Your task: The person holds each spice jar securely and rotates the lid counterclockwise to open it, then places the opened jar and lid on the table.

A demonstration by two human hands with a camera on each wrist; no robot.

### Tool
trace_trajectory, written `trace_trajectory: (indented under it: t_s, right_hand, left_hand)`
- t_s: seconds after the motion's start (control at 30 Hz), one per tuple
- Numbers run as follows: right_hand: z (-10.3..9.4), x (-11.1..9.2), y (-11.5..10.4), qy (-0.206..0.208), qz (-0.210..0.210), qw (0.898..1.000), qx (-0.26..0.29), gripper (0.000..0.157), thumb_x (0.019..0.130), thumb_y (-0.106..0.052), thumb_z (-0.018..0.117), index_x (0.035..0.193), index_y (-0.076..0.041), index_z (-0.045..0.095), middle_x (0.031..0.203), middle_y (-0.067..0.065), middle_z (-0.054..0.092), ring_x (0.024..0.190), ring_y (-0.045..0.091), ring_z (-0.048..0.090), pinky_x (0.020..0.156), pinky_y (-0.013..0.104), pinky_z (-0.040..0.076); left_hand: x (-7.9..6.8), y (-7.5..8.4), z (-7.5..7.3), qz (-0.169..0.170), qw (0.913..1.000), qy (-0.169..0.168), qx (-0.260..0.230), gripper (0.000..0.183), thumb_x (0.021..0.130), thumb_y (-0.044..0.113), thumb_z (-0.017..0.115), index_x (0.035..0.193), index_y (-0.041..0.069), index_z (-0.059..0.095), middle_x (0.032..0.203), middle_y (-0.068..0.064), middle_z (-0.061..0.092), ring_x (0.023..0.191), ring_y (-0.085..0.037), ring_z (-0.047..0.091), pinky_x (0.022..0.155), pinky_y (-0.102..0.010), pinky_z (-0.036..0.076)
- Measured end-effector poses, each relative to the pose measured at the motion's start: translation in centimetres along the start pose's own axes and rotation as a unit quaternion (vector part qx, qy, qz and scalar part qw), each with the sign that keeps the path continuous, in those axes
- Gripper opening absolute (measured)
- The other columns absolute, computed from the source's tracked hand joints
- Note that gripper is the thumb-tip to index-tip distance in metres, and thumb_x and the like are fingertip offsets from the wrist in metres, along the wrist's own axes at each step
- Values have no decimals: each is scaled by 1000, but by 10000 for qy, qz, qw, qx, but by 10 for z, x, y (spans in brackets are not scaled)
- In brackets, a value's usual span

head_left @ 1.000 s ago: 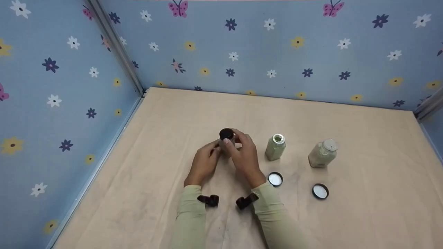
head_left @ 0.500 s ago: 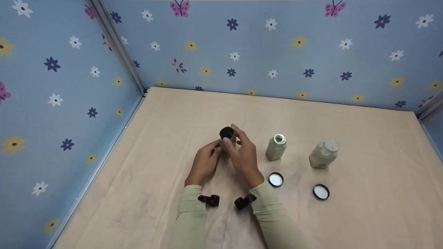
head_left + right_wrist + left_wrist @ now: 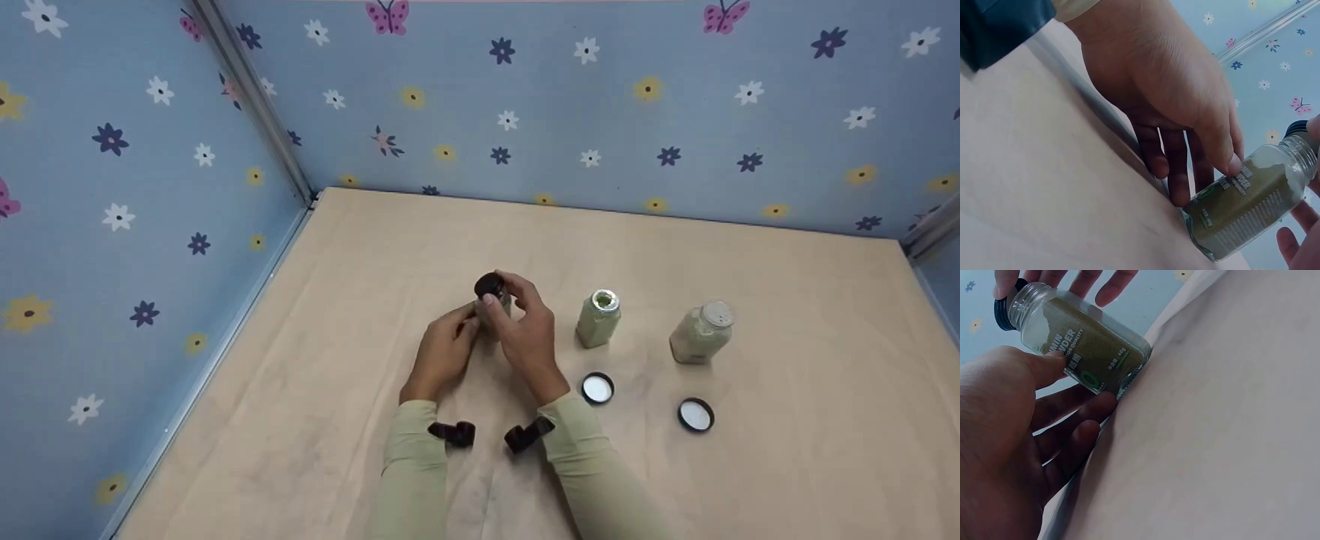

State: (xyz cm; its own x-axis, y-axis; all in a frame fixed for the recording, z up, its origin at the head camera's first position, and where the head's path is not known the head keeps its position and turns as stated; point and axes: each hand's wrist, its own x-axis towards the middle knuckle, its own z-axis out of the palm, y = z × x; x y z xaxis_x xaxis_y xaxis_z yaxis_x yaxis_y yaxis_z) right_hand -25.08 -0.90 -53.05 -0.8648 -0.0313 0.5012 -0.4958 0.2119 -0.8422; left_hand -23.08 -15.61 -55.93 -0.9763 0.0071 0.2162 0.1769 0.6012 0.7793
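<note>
A clear glass spice jar (image 3: 1095, 343) of brownish-green powder, its label partly readable as cumin powder, stands upright on the table before me. My left hand (image 3: 440, 352) holds its lower body, thumb on the label and fingers around the far side. At the jar's mouth, my right hand (image 3: 529, 334) pinches the black lid (image 3: 490, 285) between thumb and fingers. In the left wrist view the lid sits tilted at the top of the neck, with the glass threads (image 3: 1030, 304) showing below it. Part of the right hand (image 3: 1311, 236) shows at the right wrist view's edge.
To the right stand a lidless green-powder jar (image 3: 598, 322) with a torn foil seal and a larger jar (image 3: 700, 337) with a perforated white top. Two black lids with white liners, a nearer one (image 3: 695, 415) and another (image 3: 598, 388), lie upturned. Flowered walls (image 3: 570, 105) border the table.
The black lid has risen slightly and tipped to the left on the jar, with my right fingers turning along with it. My left hand has stayed put.
</note>
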Motion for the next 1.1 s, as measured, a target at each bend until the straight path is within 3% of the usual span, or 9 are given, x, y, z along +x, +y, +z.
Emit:
trace_trajectory:
  t_s: [0.37, 0.57, 0.73, 1.1]
  right_hand:
    - [2, 5, -3, 275, 240, 9981, 502, 39, 86, -32, 67, 121, -19, 58, 112, -8, 61, 105, 10, 55, 87, 48, 40]
    - [-3, 3, -24, 284, 416, 9942, 953, 37, 87, -18, 66, 121, -6, 57, 111, 5, 62, 104, 18, 56, 87, 52, 39]
    - [-7, 3, -34, 343, 439, 9911, 1207, 38, 88, -10, 63, 122, 2, 53, 111, 13, 61, 107, 24, 56, 89, 55, 38]
    - [-16, 6, -32, 733, 385, 9851, 1506, 38, 87, -9, 64, 120, 5, 53, 107, 13, 61, 102, 29, 58, 83, 48, 44]
  left_hand:
    - [3, 2, 0, 95, 9997, 55, -224, 34, 97, 27, 48, 130, 21, 55, 123, 6, 57, 113, -6, 51, 95, -31, 41]
    - [0, 0, 0, 141, 9996, 98, -206, 33, 97, 27, 49, 129, 22, 56, 120, 7, 59, 111, -6, 53, 94, -30, 42]
    - [-1, 0, -1, 18, 9999, 56, -114, 34, 97, 28, 48, 129, 21, 56, 121, 6, 59, 109, -7, 54, 92, -32, 43]
    - [-1, 1, 1, -226, 9997, 37, -80, 32, 97, 28, 48, 128, 26, 56, 121, 11, 57, 110, -4, 52, 93, -30, 43]
